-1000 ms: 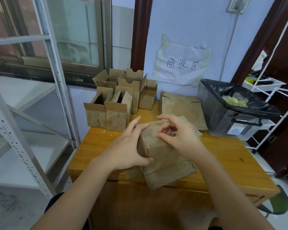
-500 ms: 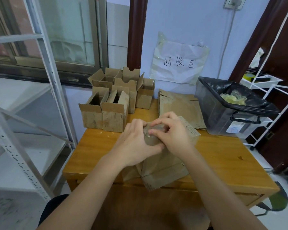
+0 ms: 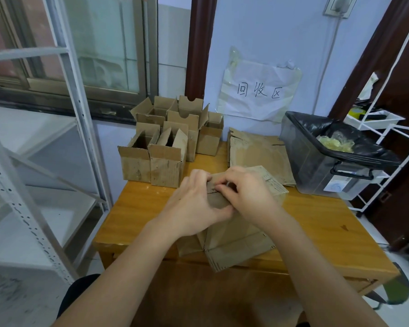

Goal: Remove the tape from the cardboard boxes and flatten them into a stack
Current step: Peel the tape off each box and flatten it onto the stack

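Observation:
A brown cardboard box (image 3: 232, 241) stands at the near edge of the wooden table (image 3: 316, 223), its lower flaps hanging over the front. My left hand (image 3: 194, 206) grips its upper left side, thumb on the near face. My right hand (image 3: 248, 192) curls over the top and pinches at the box's upper edge; what lies between its fingertips is hidden. Several open boxes (image 3: 165, 149) stand in a cluster at the table's back left. A stack of flattened cardboard (image 3: 257, 152) lies at the back, right of them.
A dark bin (image 3: 321, 166) lined with a black bag holds crumpled tape at the back right. A white metal rack (image 3: 64, 138) stands left of the table. A white wire rack (image 3: 383, 128) is on the right. A paper sign (image 3: 257, 90) hangs on the wall.
My left hand went from lying flat against the box's side to gripping its upper corner. My right hand closed down onto the top edge. The box sits a little more upright under both hands.

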`<action>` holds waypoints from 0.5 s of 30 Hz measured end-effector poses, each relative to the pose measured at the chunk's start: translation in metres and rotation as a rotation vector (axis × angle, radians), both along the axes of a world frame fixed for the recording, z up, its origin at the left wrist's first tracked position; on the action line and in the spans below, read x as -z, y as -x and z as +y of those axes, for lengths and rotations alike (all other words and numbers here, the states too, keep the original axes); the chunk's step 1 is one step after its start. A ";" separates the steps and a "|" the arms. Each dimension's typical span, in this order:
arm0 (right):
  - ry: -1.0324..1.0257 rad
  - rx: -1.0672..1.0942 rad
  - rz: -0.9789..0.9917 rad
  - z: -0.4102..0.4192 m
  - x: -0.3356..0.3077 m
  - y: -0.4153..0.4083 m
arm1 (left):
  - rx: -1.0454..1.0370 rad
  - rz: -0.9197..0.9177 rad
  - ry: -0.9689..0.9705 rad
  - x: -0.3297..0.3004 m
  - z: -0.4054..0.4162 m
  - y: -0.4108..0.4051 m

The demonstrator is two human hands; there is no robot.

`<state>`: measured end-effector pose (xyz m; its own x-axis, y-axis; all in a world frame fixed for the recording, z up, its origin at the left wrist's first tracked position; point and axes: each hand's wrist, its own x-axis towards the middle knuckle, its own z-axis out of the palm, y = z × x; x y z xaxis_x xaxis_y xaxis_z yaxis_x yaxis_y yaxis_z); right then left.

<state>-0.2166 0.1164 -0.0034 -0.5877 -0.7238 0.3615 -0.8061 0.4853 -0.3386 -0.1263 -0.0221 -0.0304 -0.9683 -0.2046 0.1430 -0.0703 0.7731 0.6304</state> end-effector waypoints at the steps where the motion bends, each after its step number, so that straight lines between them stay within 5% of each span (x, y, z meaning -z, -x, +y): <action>1: 0.056 0.004 0.051 0.005 0.002 0.001 | -0.002 -0.016 0.007 -0.001 0.000 0.000; 9: -0.042 -0.063 0.375 0.036 0.012 0.020 | -0.013 -0.067 0.055 -0.006 0.003 0.002; 15: 0.283 0.093 -0.095 0.036 -0.003 0.000 | -0.001 -0.058 0.087 -0.008 0.004 0.000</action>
<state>-0.2168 0.1527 -0.0002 -0.6873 -0.5438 0.4816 -0.7211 0.4310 -0.5425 -0.1267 -0.0178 -0.0226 -0.9754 -0.1944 0.1040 -0.1051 0.8247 0.5558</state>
